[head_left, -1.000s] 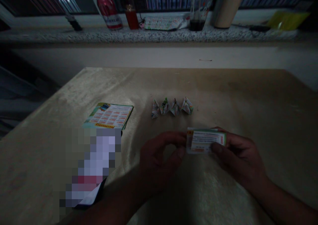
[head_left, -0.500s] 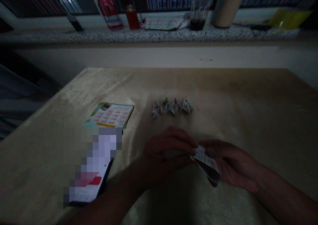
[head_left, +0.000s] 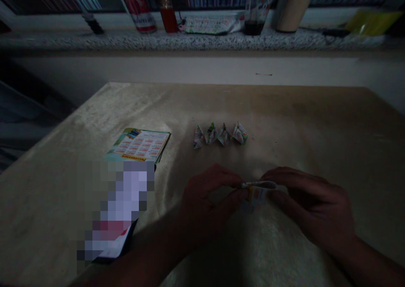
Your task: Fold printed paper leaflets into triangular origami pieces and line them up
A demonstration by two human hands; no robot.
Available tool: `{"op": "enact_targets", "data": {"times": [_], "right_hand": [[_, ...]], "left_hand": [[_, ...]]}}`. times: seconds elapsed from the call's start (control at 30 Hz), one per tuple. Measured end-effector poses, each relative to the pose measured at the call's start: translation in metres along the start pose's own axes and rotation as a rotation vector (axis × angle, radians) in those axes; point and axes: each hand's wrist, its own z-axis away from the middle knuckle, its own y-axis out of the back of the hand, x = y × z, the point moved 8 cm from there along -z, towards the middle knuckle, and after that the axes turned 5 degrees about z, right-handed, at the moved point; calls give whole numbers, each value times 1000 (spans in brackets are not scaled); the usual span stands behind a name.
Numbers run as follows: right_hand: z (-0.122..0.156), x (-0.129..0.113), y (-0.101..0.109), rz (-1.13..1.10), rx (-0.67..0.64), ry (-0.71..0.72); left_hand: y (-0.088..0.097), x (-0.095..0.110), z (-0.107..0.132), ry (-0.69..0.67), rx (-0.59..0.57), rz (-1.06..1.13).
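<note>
Between my two hands is a small folded piece of printed paper (head_left: 257,195), held just above the table. My left hand (head_left: 212,196) pinches its left end between thumb and fingers. At the other end my right hand (head_left: 311,202) has its thumb and fingers closed on the paper, palm turned down. The upper edge of the paper looks like a narrow loop, and its lower part is blurred. Beyond the hands, several small folded paper pieces (head_left: 224,135) with pointed tips stand in a row.
Left of the hands lies a stack of printed sheets (head_left: 142,144), with a phone (head_left: 110,251) in front, its screen mostly pixelated. On the stone windowsill (head_left: 196,42) stand a red can (head_left: 141,12), a small red bottle (head_left: 168,17), a glass with dark liquid (head_left: 255,19) and a tan cylinder (head_left: 294,8).
My right hand has turned from palm up to palm down over the paper's right end. The paper has rotated from slanting downward to nearly level. My left hand keeps its pinch.
</note>
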Motion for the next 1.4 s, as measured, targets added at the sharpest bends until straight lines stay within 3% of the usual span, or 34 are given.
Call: {"op": "enact_targets", "data": {"times": [0.23, 0.6, 0.83, 1.4], "right_hand": [[4, 4, 0, 13, 21, -37], [3, 9, -1, -20, 40, -111], [4, 11, -1, -49, 58, -130], [2, 0, -6, -91, 2, -21]], "left_hand": [[-4, 0, 2, 43, -37, 31], [-2, 2, 1, 93, -5, 10], [-2, 1, 0, 61, 2, 10], [-5, 7, 0, 7, -5, 6]]}}
